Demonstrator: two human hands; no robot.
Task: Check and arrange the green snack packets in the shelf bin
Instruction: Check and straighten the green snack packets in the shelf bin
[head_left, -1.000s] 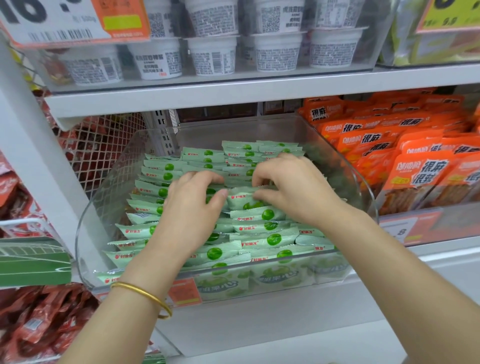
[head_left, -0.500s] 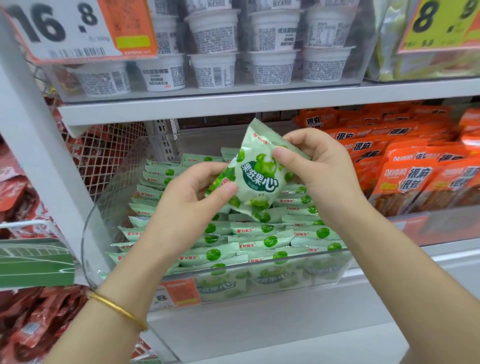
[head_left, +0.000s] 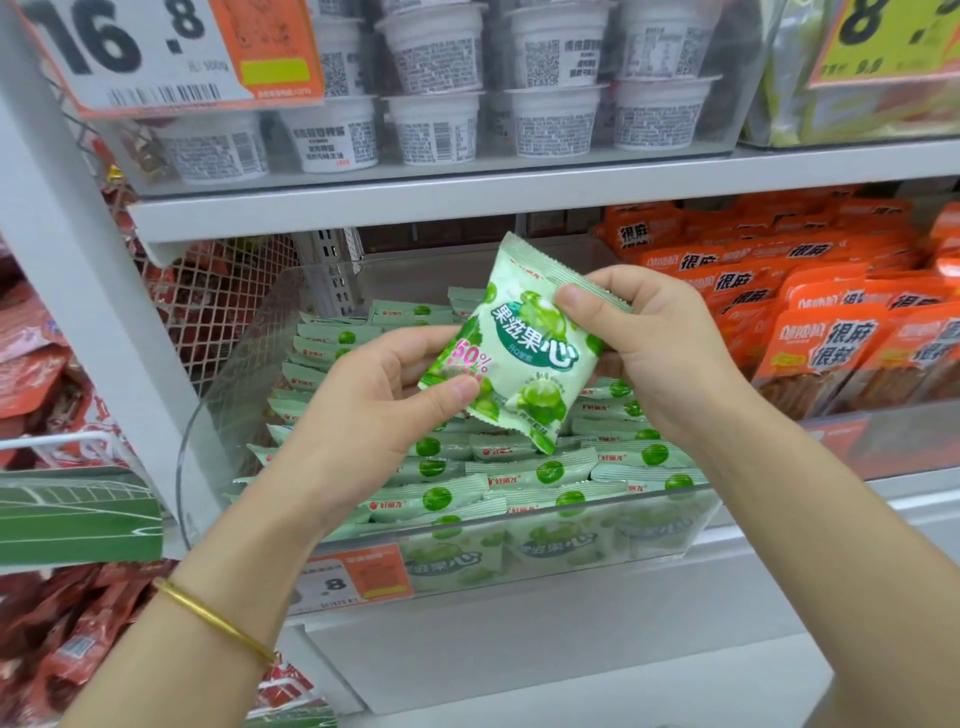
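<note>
A green snack packet (head_left: 519, 358) with white lettering is held up above the clear shelf bin (head_left: 649, 540), its printed face toward me and tilted. My left hand (head_left: 374, 410) pinches its lower left corner between thumb and fingers. My right hand (head_left: 649, 343) pinches its upper right edge. Below, rows of several more green packets (head_left: 545, 473) stand on edge inside the bin, filling it from front to back.
Orange snack packets (head_left: 810, 322) fill the neighbouring bin on the right. White cups (head_left: 436, 88) sit on the shelf above, with a 16.8 price sign (head_left: 156, 52) at top left. Red packets (head_left: 62, 654) and a wire mesh divider (head_left: 218, 312) are at left.
Both hands lifted one packet out of the rows in the bin and raised it; it has since turned to show more of its printed face.
</note>
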